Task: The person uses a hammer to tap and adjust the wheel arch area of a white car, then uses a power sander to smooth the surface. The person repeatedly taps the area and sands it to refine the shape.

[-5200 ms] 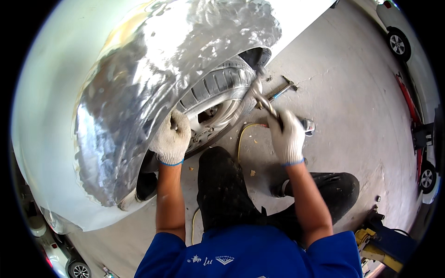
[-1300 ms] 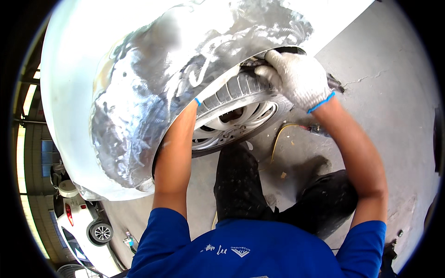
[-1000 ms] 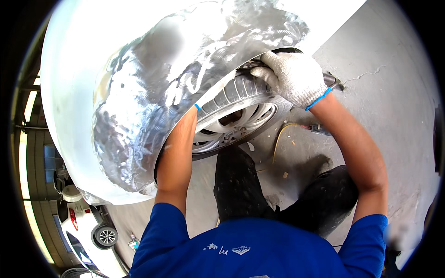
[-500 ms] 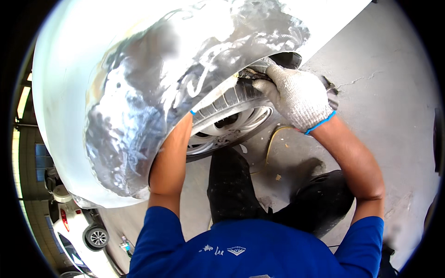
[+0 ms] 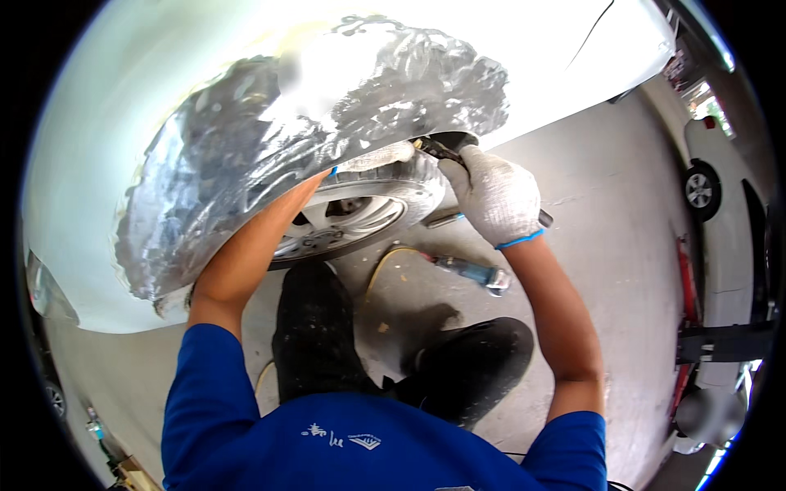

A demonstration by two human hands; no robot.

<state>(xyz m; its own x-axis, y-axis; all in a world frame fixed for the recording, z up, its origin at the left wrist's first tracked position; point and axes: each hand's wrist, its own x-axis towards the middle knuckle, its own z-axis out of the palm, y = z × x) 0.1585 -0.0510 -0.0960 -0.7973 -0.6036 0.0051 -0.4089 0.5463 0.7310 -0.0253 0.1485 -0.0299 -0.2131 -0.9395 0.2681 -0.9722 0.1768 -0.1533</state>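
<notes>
A car's white body panel (image 5: 82, 204) has a wide patch sanded to bare, shiny metal (image 5: 221, 164) around its wheel arch. My left hand (image 5: 377, 157), in a white knit glove, reaches under the arch lip above the tyre (image 5: 426, 176); its fingers are mostly hidden. My gloved right hand (image 5: 498, 192) is closed at the arch's right end around a dark bar-like tool (image 5: 546, 218). One end of it sticks out beside the wrist. A dark, rough piece (image 5: 442, 150) lies between the two hands; whether it belongs to the tool cannot be made out.
On the concrete floor lies a blue hand-held power tool (image 5: 471, 272) with a yellow hose (image 5: 381, 263). A short metal tube (image 5: 444, 219) is near the tyre. My bent knees (image 5: 479, 360) are below the wheel. Another white car (image 5: 725, 262) stands far right beside a dark lift arm (image 5: 720, 344).
The view has swung to the right, bringing the power tool and the car at the right into sight. Both hands stay at the wheel arch, and the right still grips the tool.
</notes>
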